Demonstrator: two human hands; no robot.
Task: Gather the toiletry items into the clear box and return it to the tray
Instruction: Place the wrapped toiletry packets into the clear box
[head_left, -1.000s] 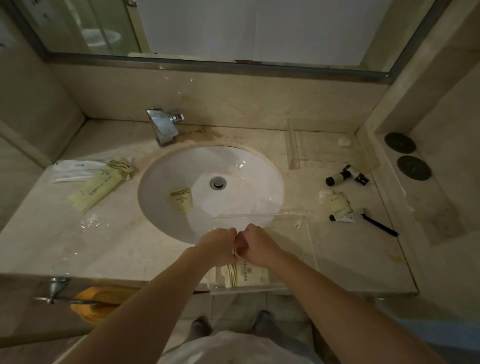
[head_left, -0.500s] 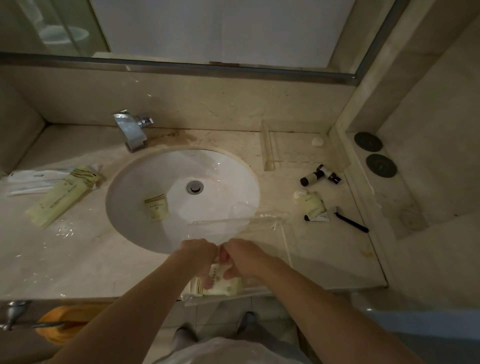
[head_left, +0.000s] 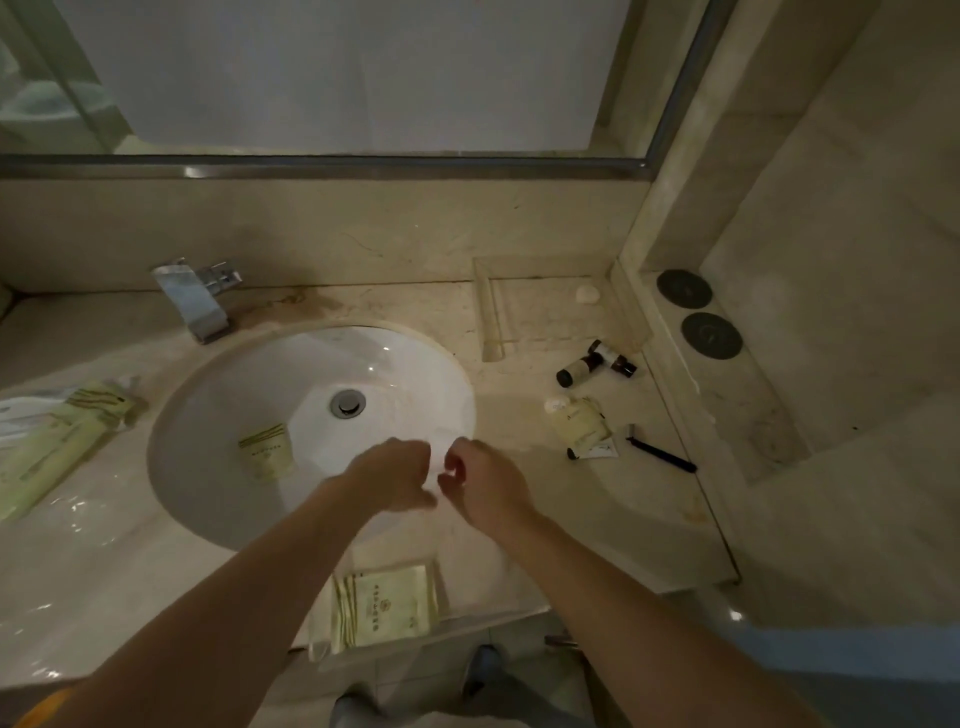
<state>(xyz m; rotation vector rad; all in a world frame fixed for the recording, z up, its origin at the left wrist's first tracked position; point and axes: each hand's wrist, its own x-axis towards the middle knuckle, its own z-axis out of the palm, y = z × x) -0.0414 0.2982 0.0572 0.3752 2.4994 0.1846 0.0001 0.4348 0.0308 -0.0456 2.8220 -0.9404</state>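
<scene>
A pale green packet (head_left: 384, 605) lies flat in the clear box (head_left: 519, 616) at the counter's front edge; the box walls are barely visible. My left hand (head_left: 389, 473) and right hand (head_left: 483, 483) hover close together above the box's far side, fingers curled. A faint pale patch shows between them, and I cannot tell whether they hold anything. Another small packet (head_left: 265, 449) lies inside the sink (head_left: 218, 415). Right of the sink lie two small dark-capped bottles (head_left: 576, 370), a pale tube (head_left: 579, 423) and a black razor (head_left: 660, 454). Long green packets (head_left: 57, 441) lie at the left. The clear tray (head_left: 491, 312) stands at the back right.
A chrome faucet (head_left: 197, 301) stands behind the sink. A small white soap (head_left: 587, 295) sits in the tray. Two black discs (head_left: 683, 288) lie on the raised ledge at the right. A mirror runs along the back wall. An orange object (head_left: 41, 712) hangs below the counter's left.
Both hands held the green packet over the box, lowered it in, then let go and rose toward the box's far side. The view shifted right and down.
</scene>
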